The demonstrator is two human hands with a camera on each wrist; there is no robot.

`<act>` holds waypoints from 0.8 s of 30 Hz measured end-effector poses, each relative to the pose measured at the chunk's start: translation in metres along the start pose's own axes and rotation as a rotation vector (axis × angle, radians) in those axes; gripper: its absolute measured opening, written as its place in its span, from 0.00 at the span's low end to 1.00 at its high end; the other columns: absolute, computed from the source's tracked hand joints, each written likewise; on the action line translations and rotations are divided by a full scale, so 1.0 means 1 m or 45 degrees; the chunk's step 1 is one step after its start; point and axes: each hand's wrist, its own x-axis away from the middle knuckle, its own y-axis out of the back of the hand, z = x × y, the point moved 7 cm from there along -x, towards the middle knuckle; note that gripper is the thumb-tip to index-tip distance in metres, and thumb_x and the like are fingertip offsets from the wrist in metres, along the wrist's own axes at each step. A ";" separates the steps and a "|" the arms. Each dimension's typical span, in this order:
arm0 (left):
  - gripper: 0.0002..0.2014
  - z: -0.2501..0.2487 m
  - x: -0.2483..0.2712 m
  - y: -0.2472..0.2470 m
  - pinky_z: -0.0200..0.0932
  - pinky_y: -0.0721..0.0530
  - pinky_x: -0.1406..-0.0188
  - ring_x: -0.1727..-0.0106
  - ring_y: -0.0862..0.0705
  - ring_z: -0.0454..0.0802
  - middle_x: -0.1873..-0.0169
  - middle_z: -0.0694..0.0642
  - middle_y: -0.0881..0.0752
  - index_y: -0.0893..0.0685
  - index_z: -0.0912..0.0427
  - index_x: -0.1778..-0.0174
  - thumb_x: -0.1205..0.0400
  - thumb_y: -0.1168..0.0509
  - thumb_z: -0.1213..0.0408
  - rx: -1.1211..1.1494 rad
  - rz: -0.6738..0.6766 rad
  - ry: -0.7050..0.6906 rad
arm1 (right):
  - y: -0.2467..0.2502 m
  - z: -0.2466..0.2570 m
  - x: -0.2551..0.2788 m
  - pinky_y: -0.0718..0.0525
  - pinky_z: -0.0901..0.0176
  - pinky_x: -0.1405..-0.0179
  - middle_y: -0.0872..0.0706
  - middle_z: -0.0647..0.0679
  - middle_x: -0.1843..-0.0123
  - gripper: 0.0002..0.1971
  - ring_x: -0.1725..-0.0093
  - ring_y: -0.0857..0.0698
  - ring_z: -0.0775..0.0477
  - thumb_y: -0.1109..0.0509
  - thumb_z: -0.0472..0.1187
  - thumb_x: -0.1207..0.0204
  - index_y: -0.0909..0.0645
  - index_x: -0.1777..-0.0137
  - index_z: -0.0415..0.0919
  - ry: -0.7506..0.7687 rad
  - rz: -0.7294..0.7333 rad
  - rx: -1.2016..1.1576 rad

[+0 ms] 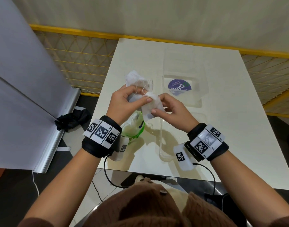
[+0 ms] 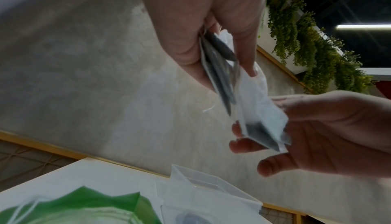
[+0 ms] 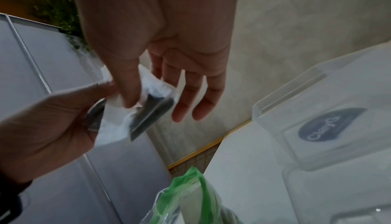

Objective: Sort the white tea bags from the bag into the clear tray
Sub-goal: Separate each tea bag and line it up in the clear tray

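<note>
Both hands are raised over the white table (image 1: pixel 230 128). My left hand (image 1: pixel 140 95) grips a bunch of white tea bags (image 1: pixel 135 79) with strings; their dark fillings (image 2: pixel 220 70) show in the left wrist view. My right hand (image 1: pixel 157 104) pinches one white tea bag (image 1: pixel 151 108) between thumb and forefinger, its other fingers spread (image 3: pixel 190 103). My left thumb touches that tea bag (image 3: pixel 152 110) too. The green and clear bag (image 1: pixel 134 128) lies open on the table under the hands. The clear tray (image 1: pixel 161 141) lies just right of them.
A round purple sticker (image 1: pixel 179 86) shows through the tray's far section. A yellow mesh fence (image 1: pixel 84 59) runs behind and beside the table. A white panel (image 1: pixel 25 79) stands at the left with a black object (image 1: pixel 71 122) at its foot.
</note>
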 end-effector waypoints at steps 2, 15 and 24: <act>0.09 -0.001 0.001 -0.001 0.38 0.14 0.56 0.59 0.17 0.32 0.61 0.44 0.17 0.14 0.57 0.60 0.33 0.22 0.65 -0.013 0.008 -0.035 | -0.002 -0.001 -0.002 0.17 0.46 0.51 0.11 0.45 0.55 0.06 0.53 0.14 0.47 0.29 0.39 0.24 0.17 0.50 0.38 -0.038 0.009 0.051; 0.08 0.000 -0.001 -0.008 0.42 0.20 0.65 0.66 0.23 0.34 0.68 0.50 0.18 0.16 0.48 0.75 0.36 0.32 0.48 -0.067 0.045 -0.038 | -0.003 0.005 -0.005 0.24 0.70 0.61 0.14 0.59 0.70 0.04 0.66 0.20 0.64 0.28 0.39 0.25 0.11 0.58 0.41 -0.057 0.065 -0.080; 0.12 0.009 0.002 -0.013 0.32 0.25 0.64 0.66 0.22 0.35 0.68 0.47 0.15 0.13 0.57 0.70 0.36 0.28 0.51 -0.014 0.044 -0.032 | -0.006 0.004 -0.006 0.31 0.71 0.69 0.23 0.61 0.81 0.18 0.75 0.27 0.64 0.25 0.38 0.27 0.21 0.78 0.51 -0.079 0.033 -0.062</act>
